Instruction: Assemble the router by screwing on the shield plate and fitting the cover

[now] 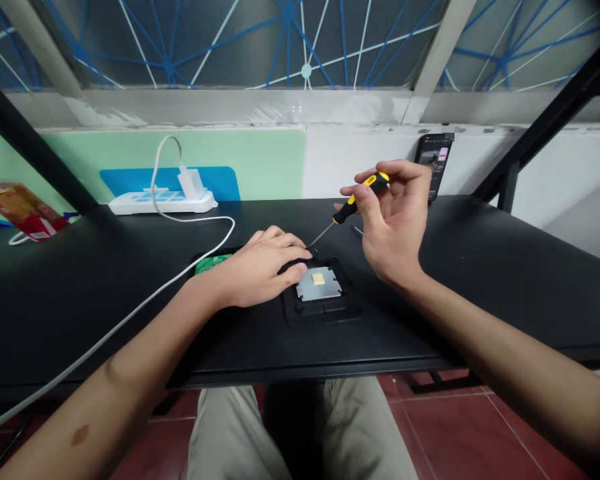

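My right hand (397, 223) grips a black and yellow screwdriver (365, 195), pinched between thumb and fingers. The thin shaft slants down and left, and its tip is close to the fingertips of my left hand (267, 267). That hand lies with its fingers stretched over the far left side of a black plastic casing (325, 312). Set in the casing is a silver metal plate (307, 290) bearing a small pale yellow pad (319, 279). A green circuit board (211, 264) shows partly behind my left wrist. What the tip touches is too small to tell.
A white cable (145, 303) crosses the black table (505, 280) on the left, coming from a charger (191, 185) on a power strip (163, 203). A bottle (17, 207) leans at far left. A phone (434, 157) stands against the wall behind my right hand.
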Tool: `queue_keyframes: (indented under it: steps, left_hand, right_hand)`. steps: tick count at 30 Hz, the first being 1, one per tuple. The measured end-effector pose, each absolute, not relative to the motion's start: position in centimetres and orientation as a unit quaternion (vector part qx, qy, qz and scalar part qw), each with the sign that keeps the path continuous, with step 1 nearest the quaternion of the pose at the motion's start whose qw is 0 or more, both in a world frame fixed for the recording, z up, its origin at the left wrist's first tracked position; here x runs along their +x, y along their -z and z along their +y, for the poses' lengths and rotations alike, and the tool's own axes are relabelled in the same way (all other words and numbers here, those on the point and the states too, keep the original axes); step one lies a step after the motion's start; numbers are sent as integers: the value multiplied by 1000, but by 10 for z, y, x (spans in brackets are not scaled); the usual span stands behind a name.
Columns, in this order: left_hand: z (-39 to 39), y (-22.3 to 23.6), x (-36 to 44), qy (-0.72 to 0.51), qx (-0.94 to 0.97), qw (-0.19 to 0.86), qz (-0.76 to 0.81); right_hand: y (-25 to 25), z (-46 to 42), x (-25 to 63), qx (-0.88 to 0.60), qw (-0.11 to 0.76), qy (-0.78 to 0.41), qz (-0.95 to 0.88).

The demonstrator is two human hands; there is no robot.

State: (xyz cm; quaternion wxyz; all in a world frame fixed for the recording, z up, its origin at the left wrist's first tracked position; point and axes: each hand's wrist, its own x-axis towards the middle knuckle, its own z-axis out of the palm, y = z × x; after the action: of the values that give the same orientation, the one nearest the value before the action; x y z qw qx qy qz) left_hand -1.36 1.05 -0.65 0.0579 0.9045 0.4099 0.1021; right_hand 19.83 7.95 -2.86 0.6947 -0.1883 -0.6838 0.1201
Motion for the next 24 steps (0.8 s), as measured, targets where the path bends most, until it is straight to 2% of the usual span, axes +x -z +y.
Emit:
queue_keyframes:
  steps: [24]
  left_hand:
    - [11,9,-14,-119,911,36,394]
  right_hand:
    - [22,74,199,-195,701,-108,-677]
